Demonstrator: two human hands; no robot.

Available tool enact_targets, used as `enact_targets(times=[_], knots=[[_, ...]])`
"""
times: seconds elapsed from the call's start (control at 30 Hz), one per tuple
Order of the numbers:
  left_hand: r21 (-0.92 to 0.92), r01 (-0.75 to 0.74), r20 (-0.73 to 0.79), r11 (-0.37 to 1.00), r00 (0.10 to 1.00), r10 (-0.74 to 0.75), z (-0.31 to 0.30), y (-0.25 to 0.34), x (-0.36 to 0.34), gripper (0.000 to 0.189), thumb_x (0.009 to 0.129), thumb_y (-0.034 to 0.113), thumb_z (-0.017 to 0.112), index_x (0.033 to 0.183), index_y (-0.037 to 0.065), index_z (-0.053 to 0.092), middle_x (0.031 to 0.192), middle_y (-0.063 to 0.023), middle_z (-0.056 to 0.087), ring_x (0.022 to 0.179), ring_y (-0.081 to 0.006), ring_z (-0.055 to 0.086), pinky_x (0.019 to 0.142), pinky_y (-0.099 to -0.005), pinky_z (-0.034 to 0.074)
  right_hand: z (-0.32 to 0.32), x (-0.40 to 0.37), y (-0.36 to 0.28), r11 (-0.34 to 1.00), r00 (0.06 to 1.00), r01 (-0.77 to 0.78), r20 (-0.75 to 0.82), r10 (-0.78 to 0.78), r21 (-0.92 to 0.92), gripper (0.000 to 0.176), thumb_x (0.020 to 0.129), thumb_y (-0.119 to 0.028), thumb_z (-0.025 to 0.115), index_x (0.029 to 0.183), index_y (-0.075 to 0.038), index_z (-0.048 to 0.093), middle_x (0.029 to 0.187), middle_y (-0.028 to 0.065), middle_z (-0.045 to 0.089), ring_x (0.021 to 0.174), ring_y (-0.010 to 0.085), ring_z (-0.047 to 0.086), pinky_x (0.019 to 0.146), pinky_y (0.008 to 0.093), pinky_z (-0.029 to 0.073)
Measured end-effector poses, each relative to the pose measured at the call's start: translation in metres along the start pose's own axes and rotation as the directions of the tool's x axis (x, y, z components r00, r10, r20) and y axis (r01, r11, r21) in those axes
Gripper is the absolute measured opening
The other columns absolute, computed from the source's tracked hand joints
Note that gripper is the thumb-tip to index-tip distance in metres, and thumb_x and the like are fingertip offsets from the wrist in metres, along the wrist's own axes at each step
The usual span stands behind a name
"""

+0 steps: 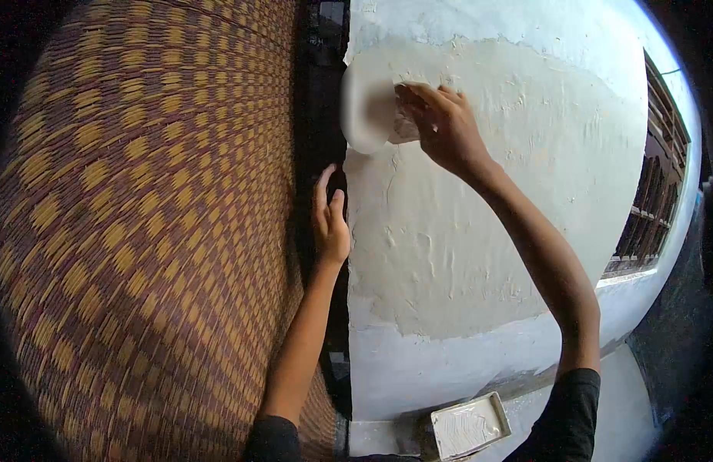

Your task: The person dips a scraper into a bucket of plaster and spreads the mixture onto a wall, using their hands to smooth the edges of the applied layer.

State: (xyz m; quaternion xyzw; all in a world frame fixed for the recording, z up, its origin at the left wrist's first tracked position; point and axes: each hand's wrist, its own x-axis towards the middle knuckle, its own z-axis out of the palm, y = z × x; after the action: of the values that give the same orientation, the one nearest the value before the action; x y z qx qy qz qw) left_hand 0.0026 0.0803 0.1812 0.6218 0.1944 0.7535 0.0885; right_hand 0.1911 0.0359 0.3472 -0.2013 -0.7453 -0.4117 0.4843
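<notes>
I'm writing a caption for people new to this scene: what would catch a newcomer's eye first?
Probably the yellow-and-brown woven mat filling the left side. Next, the large greyish patch smeared across the pale wall, with the right hand holding a flat tool at its upper left. A tray of creamy paste sits at the bottom.

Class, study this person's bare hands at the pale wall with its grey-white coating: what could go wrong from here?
The right hand works near the left edge of the pale blue-white wall, so its thin flat tool might slip off.
Raised ridges in the grey-white coating may dry as bumps.
The open rectangular tray of whitish paste, low by the wall, could be knocked.
</notes>
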Motion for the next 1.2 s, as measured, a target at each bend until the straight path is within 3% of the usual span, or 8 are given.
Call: enact_targets(times=[0.27, 0.33, 0.53, 0.73, 0.77, 0.87, 1.07, 1.2], knots=[[-0.024, -0.011, 0.007, 1.0, 1.0, 0.011, -0.005, 0.004, -0.002, 0.049, 0.098, 0.026, 0.037, 0.139, 0.001, 0.042, 0.144, -0.017, 0.043, 0.135, -0.0312, 0.038, 0.114, -0.0459, 0.024, -0.015, 0.04, 0.061, 0.902, 0.865, -0.409, -0.257, 0.431, 0.136, 0.036, 0.088, -0.007, 0.063, 0.124, -0.005, 0.061, 0.106, 0.0106, 0.071, 0.096, 0.0194, 0.068, 0.084, 0.031, 0.054], [-0.034, -0.023, 0.006, 0.999, 1.0, 0.023, -0.005, 0.005, -0.003, 0.049, 0.098, 0.026, 0.037, 0.139, 0.001, 0.042, 0.144, -0.0171, 0.043, 0.135, -0.0311, 0.038, 0.114, -0.046, 0.024, -0.011, 0.028, 0.062, 0.801, 0.871, -0.382, -0.111, 0.479, 0.462, 0.039, 0.086, -0.003, 0.062, 0.125, -0.004, 0.061, 0.108, 0.0124, 0.069, 0.1, 0.0189, 0.066, 0.086, 0.0309, 0.053], [0.001, -0.024, 0.024, 1.0, 0.999, 0.024, 0.001, 0.007, -0.004, 0.048, 0.098, 0.023, 0.039, 0.139, 0.0, 0.042, 0.144, -0.0164, 0.044, 0.135, -0.0301, 0.039, 0.114, -0.0438, 0.025, 0.011, 0.0, 0.048, 0.986, 0.984, -0.167, -0.068, 0.166, -0.013, 0.04, 0.083, -0.003, 0.063, 0.122, -0.008, 0.064, 0.103, 0.018, 0.069, 0.093, 0.0224, 0.065, 0.085, 0.0328, 0.051], [-0.03, -0.075, 0.004, 0.997, 0.997, 0.075, 0.0, -0.014, -0.007, 0.047, 0.098, 0.021, 0.039, 0.139, 0.0, 0.042, 0.143, -0.0166, 0.044, 0.134, -0.0305, 0.039, 0.113, -0.043, 0.025, -0.008, 0.003, 0.056, 0.756, 0.852, -0.305, -0.188, 0.488, 0.58, 0.032, 0.092, -0.012, 0.062, 0.123, -0.004, 0.063, 0.101, 0.0099, 0.071, 0.085, 0.0145, 0.065, 0.075, 0.0288, 0.052], [-0.032, -0.075, 0.003, 0.997, 0.997, 0.075, 0.002, -0.013, -0.007, 0.047, 0.098, 0.021, 0.039, 0.139, 0.0, 0.042, 0.143, -0.0166, 0.044, 0.134, -0.0305, 0.039, 0.113, -0.043, 0.025, 0.0, -0.006, 0.046, 0.915, 0.89, -0.368, -0.222, 0.398, 0.164, 0.036, 0.088, -0.007, 0.064, 0.124, -0.008, 0.064, 0.095, 0.0096, 0.07, 0.081, 0.0152, 0.06, 0.072, 0.0292, 0.049], [-0.06, -0.035, -0.003, 0.998, 0.999, 0.035, 0.004, -0.005, -0.01, 0.047, 0.098, 0.021, 0.039, 0.139, -0.001, 0.041, 0.143, -0.0171, 0.044, 0.134, -0.0305, 0.039, 0.113, -0.0433, 0.025, 0.017, -0.023, 0.022, 0.948, 0.943, -0.306, -0.107, 0.314, 0.085, 0.047, 0.071, -0.004, 0.068, 0.117, -0.013, 0.067, 0.093, 0.0145, 0.07, 0.077, 0.0316, 0.058, 0.081, 0.037, 0.047], [-0.007, -0.014, 0.028, 1.0, 1.0, 0.015, -0.003, 0.0, -0.01, 0.047, 0.098, 0.022, 0.04, 0.14, -0.001, 0.04, 0.144, -0.0173, 0.043, 0.135, -0.0302, 0.039, 0.114, -0.0423, 0.025, 0.002, -0.01, 0.051, 0.811, 0.712, -0.458, -0.396, 0.58, 0.364, 0.028, 0.085, -0.018, 0.064, 0.112, -0.012, 0.07, 0.087, 0.0168, 0.07, 0.074, 0.0318, 0.061, 0.072, 0.0375, 0.051], [-0.02, -0.023, 0.025, 1.0, 0.999, 0.024, 0.002, -0.003, -0.012, 0.047, 0.098, 0.021, 0.04, 0.14, -0.001, 0.041, 0.144, -0.0171, 0.044, 0.135, -0.0296, 0.038, 0.114, -0.0413, 0.025, 0.032, -0.032, 0.007, 0.922, 0.922, -0.328, -0.141, 0.36, 0.207, 0.042, 0.074, -0.008, 0.063, 0.116, -0.015, 0.068, 0.089, 0.0194, 0.068, 0.081, 0.0339, 0.058, 0.078, 0.0419, 0.047]])
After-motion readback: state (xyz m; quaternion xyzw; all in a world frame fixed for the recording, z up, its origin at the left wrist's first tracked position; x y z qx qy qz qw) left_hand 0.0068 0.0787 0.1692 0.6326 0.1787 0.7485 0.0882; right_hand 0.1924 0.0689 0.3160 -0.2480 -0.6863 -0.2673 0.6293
